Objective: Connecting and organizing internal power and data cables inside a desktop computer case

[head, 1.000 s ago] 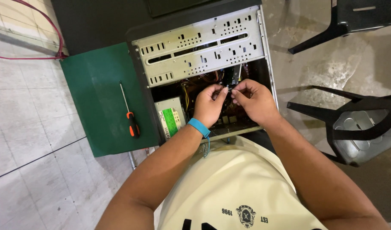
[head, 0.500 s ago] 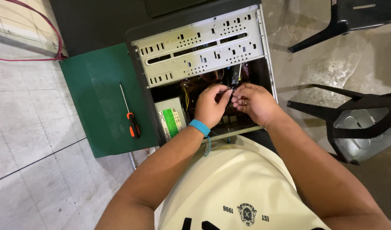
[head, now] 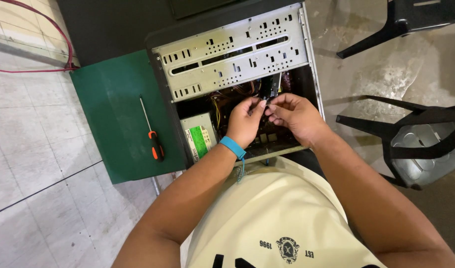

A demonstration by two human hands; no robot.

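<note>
Grey perforated steel fills the top of my head view: the drive cage (head: pixel 232 52) of an open computer case (head: pixel 160 64) lying in front of me, its side panel off so I look straight into the cavity. Both my hands are inside that opening, below the cage. My left hand (head: pixel 246 121), with a blue wristband (head: pixel 232 147) on it, has its fingertips drawn together in a pinch on a small dark connector (head: pixel 263 101); my right hand (head: pixel 296 116) meets it from the other side, thumb and forefinger closed on the same piece or on the cable just beside it. How much of the plug each hand grips I cannot tell, since the fingers cover it. A dark cable (head: pixel 275 85) runs up from the pinch toward the cage, and a tangle of orange and yellow wires (head: pixel 230 94) sits behind my left hand. The power supply (head: pixel 197 139), with its green label, lies just left of my left wrist.

To my left, on the green panel (head: pixel 113 114) resting on the tiled floor, an orange-handled screwdriver (head: pixel 154 139) lies untouched, well apart from both hands. A red cord (head: pixel 49 34) loops across the tiles beyond it. A black chair (head: pixel 416 144) stands to my right.

I judge I am midway through handling this one connector, joining or parting it. The next move calls for a straight, even pull or push along the plug's axis, with the wires kept clear of my fingers.
</note>
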